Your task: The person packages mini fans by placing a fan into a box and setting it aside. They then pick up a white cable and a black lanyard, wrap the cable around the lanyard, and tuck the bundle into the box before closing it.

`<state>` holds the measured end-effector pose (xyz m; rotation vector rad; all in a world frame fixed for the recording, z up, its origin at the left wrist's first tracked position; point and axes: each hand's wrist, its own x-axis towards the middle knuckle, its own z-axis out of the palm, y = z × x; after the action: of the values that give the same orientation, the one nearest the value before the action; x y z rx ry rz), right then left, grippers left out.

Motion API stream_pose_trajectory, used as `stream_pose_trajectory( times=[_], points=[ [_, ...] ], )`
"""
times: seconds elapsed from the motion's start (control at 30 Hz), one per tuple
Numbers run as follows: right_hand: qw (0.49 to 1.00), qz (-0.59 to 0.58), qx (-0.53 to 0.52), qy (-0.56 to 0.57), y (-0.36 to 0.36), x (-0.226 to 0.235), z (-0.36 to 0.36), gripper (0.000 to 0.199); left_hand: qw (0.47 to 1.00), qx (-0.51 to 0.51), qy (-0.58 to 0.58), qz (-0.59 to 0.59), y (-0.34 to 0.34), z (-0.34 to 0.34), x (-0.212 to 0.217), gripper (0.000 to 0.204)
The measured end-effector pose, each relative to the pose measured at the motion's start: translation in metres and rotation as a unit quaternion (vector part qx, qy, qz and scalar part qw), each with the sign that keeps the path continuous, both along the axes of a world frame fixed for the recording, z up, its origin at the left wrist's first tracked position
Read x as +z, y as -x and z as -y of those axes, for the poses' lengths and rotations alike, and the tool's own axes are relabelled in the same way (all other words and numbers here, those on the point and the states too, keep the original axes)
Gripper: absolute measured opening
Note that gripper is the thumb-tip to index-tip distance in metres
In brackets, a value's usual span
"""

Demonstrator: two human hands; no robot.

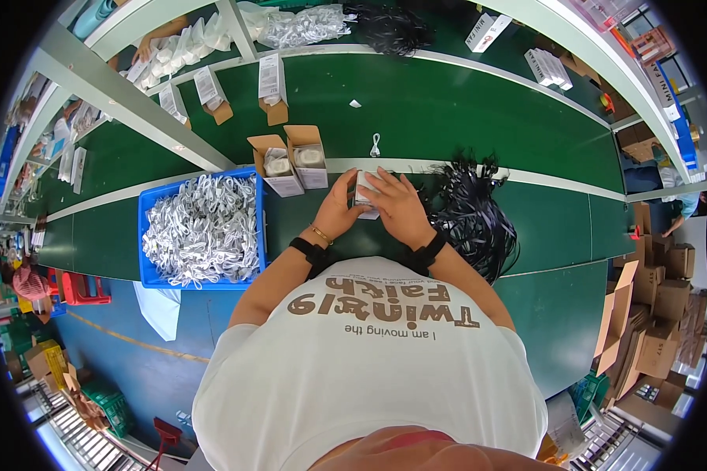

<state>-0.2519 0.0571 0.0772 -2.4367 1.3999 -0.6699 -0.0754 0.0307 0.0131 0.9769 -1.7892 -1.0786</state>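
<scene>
In front of my chest I have a small white carton point(363, 188) between my two hands. My left hand point(338, 210) grips its left side, with the thumb near the lower end. My right hand point(401, 206) lies over the right side and top, fingers bent and a little apart, hiding much of the carton. Just left of my hands stand two open cartons point(310, 158) with brown flaps raised and white wrapped items inside. A small coiled white cable point(375, 145) lies beyond my hands. On the right is a heap of black straps point(475, 216).
A blue bin point(143, 235) full of bundled white cables stands on the left. Farther back are several open cartons point(272, 86), clear bags point(302, 27) and more black straps point(389, 27). A slanted white post point(133, 98) rises at left. Another person's arm point(161, 35) reaches in there.
</scene>
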Motion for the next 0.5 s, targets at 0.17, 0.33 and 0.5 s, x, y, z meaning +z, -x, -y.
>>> stream_pose_trajectory(
  times=[0.17, 0.33, 0.5],
  points=[
    [0.996, -0.054, 0.01, 0.067, 0.001, -0.004, -0.014, 0.05, 0.999, -0.022, 0.03, 0.032, 0.0, -0.002, 0.01, 0.079],
    [0.99, -0.073, 0.019, 0.115, 0.001, -0.021, -0.002, 0.051, 0.989, -0.019, 0.112, 0.098, 0.001, 0.005, 0.016, 0.073],
    [0.991, -0.025, 0.007, 0.135, 0.007, -0.028, 0.001, 0.063, 0.991, 0.01, 0.077, 0.105, 0.012, 0.008, 0.022, 0.068]
  ],
)
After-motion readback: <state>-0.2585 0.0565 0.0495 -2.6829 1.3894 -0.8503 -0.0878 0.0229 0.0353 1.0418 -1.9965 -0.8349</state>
